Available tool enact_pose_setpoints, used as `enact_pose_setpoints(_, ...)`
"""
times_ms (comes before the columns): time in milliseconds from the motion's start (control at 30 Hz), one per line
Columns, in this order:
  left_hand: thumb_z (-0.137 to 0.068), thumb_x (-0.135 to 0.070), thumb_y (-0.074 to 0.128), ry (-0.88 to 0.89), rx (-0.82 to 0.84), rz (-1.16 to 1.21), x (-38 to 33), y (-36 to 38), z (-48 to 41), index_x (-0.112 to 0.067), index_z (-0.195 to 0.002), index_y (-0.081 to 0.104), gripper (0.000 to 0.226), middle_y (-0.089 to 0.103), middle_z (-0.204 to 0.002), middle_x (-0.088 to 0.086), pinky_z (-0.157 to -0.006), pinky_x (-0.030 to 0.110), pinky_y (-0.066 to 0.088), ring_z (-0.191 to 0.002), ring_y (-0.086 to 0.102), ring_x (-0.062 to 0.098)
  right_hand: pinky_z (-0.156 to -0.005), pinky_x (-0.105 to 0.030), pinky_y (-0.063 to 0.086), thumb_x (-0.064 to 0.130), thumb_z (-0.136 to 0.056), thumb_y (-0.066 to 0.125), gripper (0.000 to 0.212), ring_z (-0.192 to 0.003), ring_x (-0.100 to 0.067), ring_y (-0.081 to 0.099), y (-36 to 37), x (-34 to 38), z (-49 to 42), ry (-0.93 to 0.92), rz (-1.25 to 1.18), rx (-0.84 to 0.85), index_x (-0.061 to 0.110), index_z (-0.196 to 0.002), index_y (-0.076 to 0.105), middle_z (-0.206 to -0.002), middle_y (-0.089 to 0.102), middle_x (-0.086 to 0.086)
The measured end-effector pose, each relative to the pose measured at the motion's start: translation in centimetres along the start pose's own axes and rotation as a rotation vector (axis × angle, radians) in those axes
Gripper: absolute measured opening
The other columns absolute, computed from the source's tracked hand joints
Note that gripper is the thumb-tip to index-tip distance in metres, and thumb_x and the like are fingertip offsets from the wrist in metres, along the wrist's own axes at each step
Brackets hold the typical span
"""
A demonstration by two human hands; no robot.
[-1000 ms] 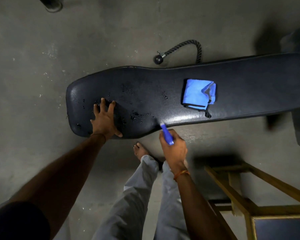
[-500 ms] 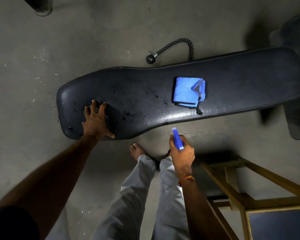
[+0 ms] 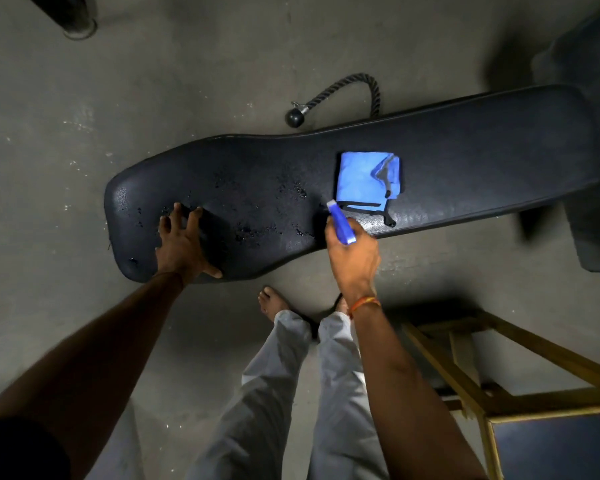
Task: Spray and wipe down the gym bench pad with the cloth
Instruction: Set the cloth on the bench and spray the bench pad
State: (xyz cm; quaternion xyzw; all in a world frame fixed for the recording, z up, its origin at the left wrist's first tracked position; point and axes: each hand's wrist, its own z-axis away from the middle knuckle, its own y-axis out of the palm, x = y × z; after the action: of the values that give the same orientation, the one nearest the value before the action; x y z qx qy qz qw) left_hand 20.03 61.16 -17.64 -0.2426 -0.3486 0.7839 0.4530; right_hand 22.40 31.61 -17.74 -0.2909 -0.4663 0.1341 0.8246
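A long black bench pad (image 3: 465,161) lies across the middle of the head view, wet with dark droplets on its left half. A folded blue cloth (image 3: 364,178) with black trim rests on the pad, right of centre. My left hand (image 3: 182,242) lies flat on the pad's left end with fingers spread. My right hand (image 3: 352,259) holds a blue spray bottle (image 3: 340,221) over the pad's near edge. The nozzle points up and to the left, just below the cloth's lower left corner.
A black rope handle (image 3: 340,95) with a ball end lies on the concrete floor behind the pad. A wooden-framed stool (image 3: 482,382) stands at lower right. My bare feet (image 3: 271,301) and grey trousers are just below the pad. A dark post base (image 3: 78,26) is at top left.
My right hand has moved up with the spray bottle from below the pad to over its near edge beside the cloth. My left hand has stayed flat on the pad.
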Motion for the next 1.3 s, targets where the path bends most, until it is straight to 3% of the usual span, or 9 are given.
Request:
enact_pose_setpoints(133, -0.038, -0.026, 0.103, -0.001, -0.001, -0.006, 0.0, 0.0, -0.1, -0.035, -0.158, 0.013, 0.15, -0.006, -0.169, 0.001, -0.105, 0.081, 0.031, -0.154, -0.007, 0.042, -0.07, -0.038, 0.05, 0.047, -0.091, 0.068, 0.029, -0.074, -0.037, 0.063, -0.7, 0.3, -1.3, 0.052, -0.067, -0.061, 0.019, -0.083, 0.066, -0.063, 0.06, -0.001)
enact_pose_setpoints(233, -0.039, -0.025, 0.103, -0.002, -0.014, -0.009, 0.0, 0.1, 0.0, -0.035, -0.158, 0.015, 0.148, -0.004, -0.169, 0.001, -0.104, 0.081, 0.031, -0.154, -0.007, 0.041, -0.072, -0.038, 0.05, 0.047, -0.09, 0.067, 0.033, -0.08, -0.04, 0.065, -1.2, -1.1, -0.9, 0.093, -0.011, -0.047, 0.015, -0.09, 0.072, -0.077, 0.071, -0.014)
enact_pose_setpoints(367, -0.042, -0.023, 0.102, -0.016, -0.009, -0.014, -0.4, -0.1, 0.2, -0.033, -0.159, 0.016, 0.146, -0.003, -0.169, 0.003, -0.106, 0.08, 0.031, -0.154, -0.007, 0.042, -0.067, -0.032, 0.047, 0.045, -0.088, 0.07, 0.028, -0.078, -0.04, 0.067, -1.4, -3.7, 1.4, 0.094, 0.026, 0.026, 0.018, -0.092, 0.07, -0.078, 0.072, -0.013)
enact_pose_setpoints(533, -0.051, -0.015, 0.1, -0.092, 0.07, 0.005, -2.0, -0.1, -0.3, -0.026, -0.161, 0.008, 0.144, -0.012, -0.169, 0.008, -0.113, 0.075, 0.025, -0.154, -0.011, 0.044, -0.073, -0.042, 0.059, 0.069, -0.08, 0.05, 0.039, -0.074, -0.035, 0.068, -1.5, -5.8, 3.9, 0.033, 0.132, 0.128, 0.037, -0.101, 0.055, -0.073, 0.069, 0.001)
enact_pose_setpoints(700, -0.061, -0.043, 0.094, 0.04, -0.026, 0.108, -8.4, 0.9, -1.6, -0.02, -0.162, 0.006, 0.136, -0.004, -0.168, 0.017, -0.12, 0.068, 0.018, -0.153, -0.001, 0.047, -0.06, -0.029, 0.046, 0.062, -0.084, 0.062, 0.035, -0.064, -0.024, 0.061, -2.5, -4.6, 2.8, -0.012, 0.04, 0.052, 0.029, -0.094, 0.059, -0.066, 0.06, 0.006)
enact_pose_setpoints(800, -0.063, -0.047, 0.092, 0.173, -0.014, 0.067, -15.6, 0.8, -1.7, -0.032, -0.161, 0.003, 0.133, -0.01, -0.17, 0.005, -0.114, 0.075, 0.023, -0.155, -0.006, 0.041, -0.061, -0.026, 0.036, 0.049, -0.086, 0.073, 0.028, -0.068, -0.024, 0.061, -3.3, -2.7, 0.7, -0.056, -0.02, -0.021, 0.022, -0.087, 0.064, -0.074, 0.068, 0.001)
enact_pose_setpoints(933, -0.062, -0.047, 0.093, 0.129, 0.064, -0.003, -22.2, 1.0, -1.8, -0.037, -0.161, 0.001, 0.136, -0.019, -0.169, 0.0, -0.108, 0.079, 0.028, -0.155, -0.011, 0.043, -0.067, -0.032, 0.047, 0.047, -0.088, 0.072, 0.027, -0.074, -0.021, 0.061, -5.0, -0.8, -2.0, -0.09, -0.018, -0.032, 0.023, -0.093, 0.063, -0.078, 0.063, 0.007)
enact_pose_setpoints(1167, -0.061, -0.055, 0.09, 0.102, 0.058, -0.166, -23.0, 1.2, -1.9, -0.034, -0.162, -0.003, 0.139, -0.016, -0.169, 0.008, -0.103, 0.076, 0.037, -0.153, -0.005, 0.049, -0.089, -0.05, 0.05, 0.026, -0.08, 0.062, 0.051, -0.102, -0.037, 0.062, -8.4, 1.3, -7.0, -0.156, 0.069, -0.057, 0.012, -0.127, 0.048, -0.122, 0.058, -0.01)
enact_pose_setpoints(1300, -0.06, -0.051, 0.092, 0.072, 0.077, -0.164, -23.6, 1.0, -2.1, -0.034, -0.162, -0.002, 0.14, -0.016, -0.169, 0.008, -0.102, 0.077, 0.037, -0.153, -0.006, 0.049, -0.09, -0.049, 0.046, 0.024, -0.091, 0.059, 0.053, -0.108, -0.042, 0.06, -9.9, 2.9, -11.2, -0.253, 0.35, -0.136, 0.003, -0.136, 0.041, -0.131, 0.05, -0.018)
